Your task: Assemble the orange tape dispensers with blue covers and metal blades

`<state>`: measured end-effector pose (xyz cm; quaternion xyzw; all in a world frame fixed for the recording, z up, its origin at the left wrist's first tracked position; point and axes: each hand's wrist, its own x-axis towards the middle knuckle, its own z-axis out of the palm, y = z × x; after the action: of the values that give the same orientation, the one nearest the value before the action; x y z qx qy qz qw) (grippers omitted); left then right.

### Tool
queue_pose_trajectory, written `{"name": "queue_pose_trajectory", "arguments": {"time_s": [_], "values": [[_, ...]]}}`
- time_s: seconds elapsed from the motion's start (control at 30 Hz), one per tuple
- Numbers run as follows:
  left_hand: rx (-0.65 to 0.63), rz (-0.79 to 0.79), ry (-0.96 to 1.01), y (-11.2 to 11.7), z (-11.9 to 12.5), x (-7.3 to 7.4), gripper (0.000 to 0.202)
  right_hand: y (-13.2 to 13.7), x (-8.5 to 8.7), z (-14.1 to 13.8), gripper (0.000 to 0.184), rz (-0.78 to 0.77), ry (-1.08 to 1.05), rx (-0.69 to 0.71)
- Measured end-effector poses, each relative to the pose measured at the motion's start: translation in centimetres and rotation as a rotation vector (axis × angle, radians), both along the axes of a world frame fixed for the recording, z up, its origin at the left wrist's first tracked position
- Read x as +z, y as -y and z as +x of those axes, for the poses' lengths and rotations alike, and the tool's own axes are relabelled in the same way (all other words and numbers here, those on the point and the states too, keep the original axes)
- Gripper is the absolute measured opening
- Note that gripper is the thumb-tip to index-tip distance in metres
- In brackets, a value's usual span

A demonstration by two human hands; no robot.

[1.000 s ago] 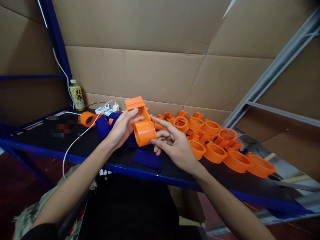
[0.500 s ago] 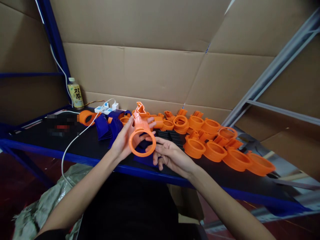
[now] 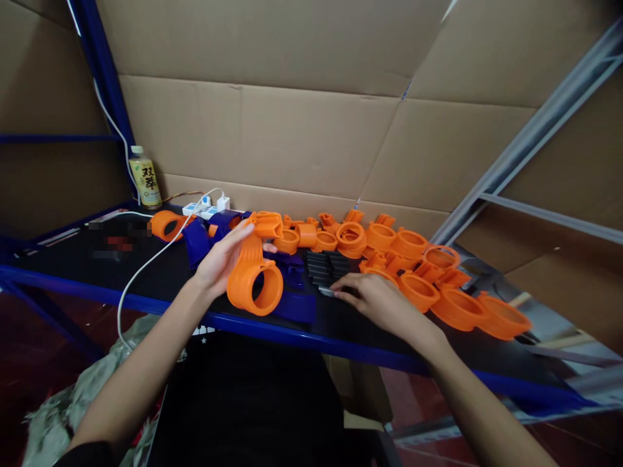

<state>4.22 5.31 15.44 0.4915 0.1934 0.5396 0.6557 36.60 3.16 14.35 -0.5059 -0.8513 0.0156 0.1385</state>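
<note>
One dark, blue-edged worktop (image 3: 160, 279) extends beneath the left grip (image 3: 217, 264) and the right grip (image 3: 377, 295). Rows of orange ringed parts (image 3: 460, 314) stand beyond and to the right of the right grip, presumably grouped for reach. A single orange holder (image 3: 239, 285) occupies the left grip, raised, with the thumb near its upper end; this hold probably leaves the ring's opening unobstructed and the other hand free. A flat blue piece (image 3: 296, 308) lies between the grips. Black strips (image 3: 324, 264) lie forward and left of the right grip, side by side, likely for ready access. The right grip is narrow, its fingertips pinching a small grey strip (image 3: 327, 292); whether this is lifted cannot be told. Relative to half a second earlier, the holder's opening has turned rightward, and the right grip has moved from the ring to the strips.
</note>
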Motion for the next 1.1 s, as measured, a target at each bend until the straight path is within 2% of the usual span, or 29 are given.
{"name": "queue_pose_trajectory", "arguments": {"time_s": [0.1,0.2,0.37,0.47,0.57,0.7,0.8,0.9,1.1], "values": [[-0.032,0.051,-0.030,0.0,-0.4,-0.1,0.035,-0.1,-0.9,-0.1,0.021,0.024,0.072,-0.015],[-0.055,0.093,-0.055,-0.2,-0.3,-0.4,0.036,-0.2,-1.1,-0.6,0.021,0.045,0.109,-0.042],[-0.028,0.054,-0.088,-0.4,-0.1,-0.6,0.035,-0.7,-0.7,-0.4,0.013,-0.009,0.022,-0.065],[-0.034,0.038,-0.128,-0.3,0.1,-0.6,0.037,-0.8,-0.1,-0.3,0.011,-0.077,-0.124,-0.051],[-0.024,0.044,-0.177,-0.4,0.5,-1.0,0.036,-0.3,1.2,-1.0,0.020,-0.133,-0.307,-0.023],[-0.043,0.051,-0.256,-0.3,1.3,-1.6,0.041,0.7,3.8,-3.7,0.030,-0.119,-0.535,0.072],[-0.078,0.062,-0.293,0.1,1.9,-1.9,0.041,0.8,5.2,-5.8,0.027,-0.084,-0.570,0.122],[-0.107,0.076,-0.316,0.7,2.4,-1.9,0.041,0.2,5.5,-7.0,0.021,-0.078,-0.521,0.138],[-0.111,0.083,-0.335,0.9,2.9,-2.0,0.040,-1.1,4.5,-8.1,0.016,-0.017,-0.498,0.149]]}}
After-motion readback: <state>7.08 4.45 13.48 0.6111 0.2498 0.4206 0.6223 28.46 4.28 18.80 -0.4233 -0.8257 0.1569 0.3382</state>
